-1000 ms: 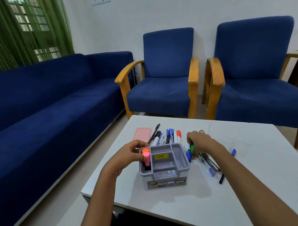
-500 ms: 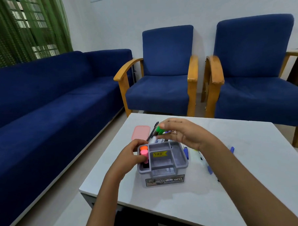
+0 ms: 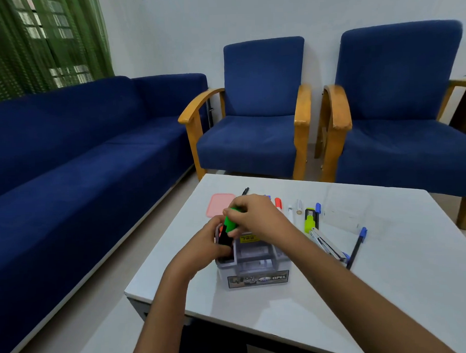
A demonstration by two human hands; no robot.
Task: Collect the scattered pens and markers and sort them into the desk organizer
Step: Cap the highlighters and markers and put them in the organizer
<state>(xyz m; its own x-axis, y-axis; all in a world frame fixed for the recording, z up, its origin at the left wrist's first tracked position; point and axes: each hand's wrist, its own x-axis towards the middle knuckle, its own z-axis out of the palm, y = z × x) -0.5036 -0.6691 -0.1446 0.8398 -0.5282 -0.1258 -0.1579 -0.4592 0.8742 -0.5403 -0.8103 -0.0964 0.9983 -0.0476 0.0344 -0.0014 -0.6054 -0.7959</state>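
A grey desk organizer (image 3: pixel 257 268) stands near the front left of the white table (image 3: pixel 391 276). My left hand (image 3: pixel 205 247) grips its left side. My right hand (image 3: pixel 255 215) holds a green highlighter (image 3: pixel 230 224) with a black body, tilted over the organizer's left compartment, where an orange cap peeks out. On the table to the right lie a yellow-green highlighter (image 3: pixel 309 221), a red-capped marker (image 3: pixel 278 203), white pens (image 3: pixel 291 213), a blue-capped pen (image 3: pixel 357 247) and several more pens (image 3: pixel 327 243).
A pink lid (image 3: pixel 217 205) lies behind the organizer, with a black pen (image 3: pixel 245 191) beside it. A blue sofa (image 3: pixel 66 170) runs along the left. Two blue armchairs (image 3: pixel 256 127) with wooden arms stand behind the table.
My right hand picked up the green highlighter from the pile on the right and carried it left, over the organizer's left compartment. My left hand stayed on the organizer.
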